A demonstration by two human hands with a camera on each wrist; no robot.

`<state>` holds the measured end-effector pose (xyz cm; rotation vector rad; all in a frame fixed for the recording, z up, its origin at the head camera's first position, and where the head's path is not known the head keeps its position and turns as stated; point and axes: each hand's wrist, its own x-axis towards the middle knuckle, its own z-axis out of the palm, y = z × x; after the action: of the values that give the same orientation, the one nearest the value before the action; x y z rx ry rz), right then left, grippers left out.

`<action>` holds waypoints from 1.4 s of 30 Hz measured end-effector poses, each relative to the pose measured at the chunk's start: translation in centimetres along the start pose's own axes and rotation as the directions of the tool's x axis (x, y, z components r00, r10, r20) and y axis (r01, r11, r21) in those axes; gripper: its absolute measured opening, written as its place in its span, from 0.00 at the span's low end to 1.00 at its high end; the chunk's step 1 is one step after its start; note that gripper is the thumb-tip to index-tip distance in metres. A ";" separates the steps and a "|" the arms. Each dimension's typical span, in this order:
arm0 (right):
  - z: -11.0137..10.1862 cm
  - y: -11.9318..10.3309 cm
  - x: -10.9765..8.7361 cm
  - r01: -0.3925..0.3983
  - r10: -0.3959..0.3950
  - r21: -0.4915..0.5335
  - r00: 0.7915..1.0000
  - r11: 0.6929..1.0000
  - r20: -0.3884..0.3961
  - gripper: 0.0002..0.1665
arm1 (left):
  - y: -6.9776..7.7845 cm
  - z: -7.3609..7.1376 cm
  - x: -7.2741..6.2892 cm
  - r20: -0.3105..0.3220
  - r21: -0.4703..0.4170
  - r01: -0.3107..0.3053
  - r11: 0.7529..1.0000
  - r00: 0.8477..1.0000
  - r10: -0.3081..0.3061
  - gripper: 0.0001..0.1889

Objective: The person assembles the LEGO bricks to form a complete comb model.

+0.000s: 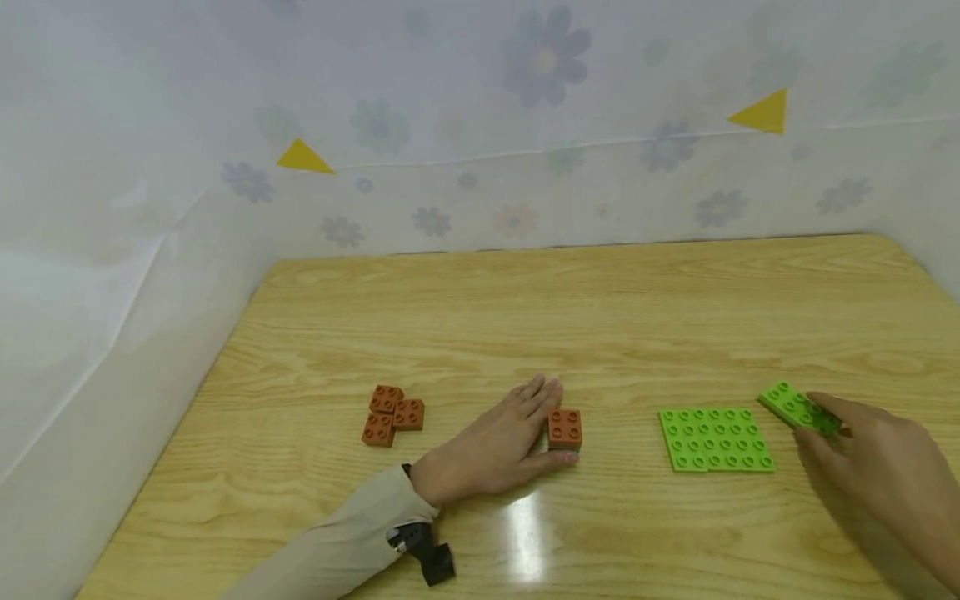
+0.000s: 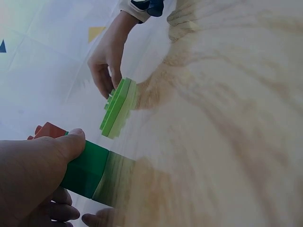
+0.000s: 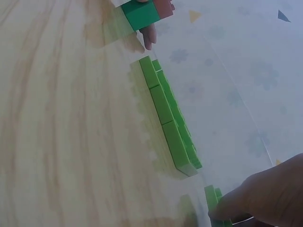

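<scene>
In the head view my left hand (image 1: 498, 442) rests on the table with fingers straight, its thumb along the near side of a two-brick stack and its forefinger along the left side. The stack is a red-brown brick (image 1: 565, 425) on a dark green brick (image 2: 87, 168); the left wrist view shows the thumb touching it. On the right, my right hand (image 1: 885, 454) pinches a small bright-green studded plate (image 1: 787, 400) between thumb and fingers, tilted. Left of it lie bright-green studded plates (image 1: 716, 440) side by side, forming a flat block with a stepped near edge.
Three red-brown bricks (image 1: 381, 429) are grouped on the left of the wooden table (image 1: 525, 317). A white flowered sheet (image 1: 480, 108) with yellow triangles (image 1: 303, 157) hangs behind the table's far edge. A black strap device (image 1: 427, 550) is on the left sleeve.
</scene>
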<state>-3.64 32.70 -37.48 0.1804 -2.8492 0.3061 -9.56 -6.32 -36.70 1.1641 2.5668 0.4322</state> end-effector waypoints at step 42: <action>-1.3 -6.4 2.4 0.366 -0.317 0.227 0.922 0.903 -0.223 0.29 | -0.1 0.2 0.0 -0.029 0.008 -0.006 1.000 1.000 0.006 0.45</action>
<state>-4.61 26.60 -34.40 0.6647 -2.5242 0.5936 -9.54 -6.35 -36.89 1.1766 2.5931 0.4437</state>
